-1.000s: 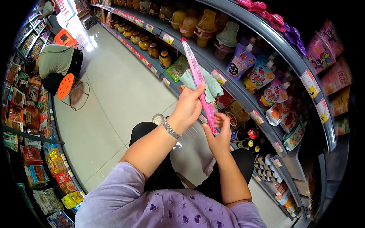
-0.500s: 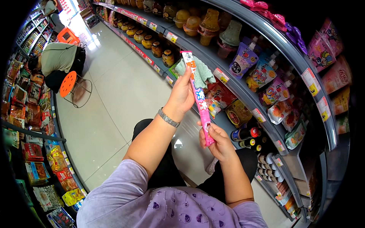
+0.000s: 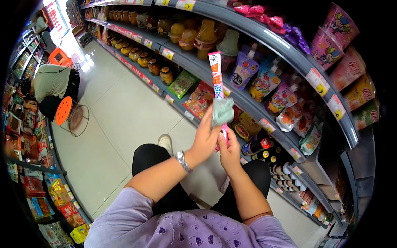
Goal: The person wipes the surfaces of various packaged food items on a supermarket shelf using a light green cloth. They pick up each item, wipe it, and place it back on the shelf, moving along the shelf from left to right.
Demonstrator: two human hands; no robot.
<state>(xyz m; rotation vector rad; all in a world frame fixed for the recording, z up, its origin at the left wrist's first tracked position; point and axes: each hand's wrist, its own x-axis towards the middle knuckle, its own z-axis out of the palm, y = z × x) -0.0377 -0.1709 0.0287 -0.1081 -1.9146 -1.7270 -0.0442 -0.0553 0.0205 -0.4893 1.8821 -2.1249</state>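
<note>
A long, narrow pink-and-white snack packet (image 3: pixel 216 74) stands tilted nearly upright in front of me. My right hand (image 3: pixel 230 152) is closed on its lower pink end. My left hand (image 3: pixel 205 138), with a metal-banded watch at the wrist, presses a pale green cloth (image 3: pixel 223 112) around the packet's lower half. The fingers of the left hand are partly hidden behind cloth and packet. Both hands are close together, just above the right hand's grip. The packet's upper end sticks out above the cloth.
Grey shelves (image 3: pixel 248 105) curve along the right, bearing glass jars (image 3: pixel 166 75), drink pouches (image 3: pixel 244 70) and dark bottles (image 3: pixel 253 147). A low stool with an orange seat (image 3: pixel 63 110) stands on the tiled floor at left. Another person (image 3: pixel 51 82) bends beside the left shelf of packaged snacks.
My left hand and the cloth have slid down the packet from its top toward my right hand. The view has shifted, showing more of the right-hand shelves and my shoe.
</note>
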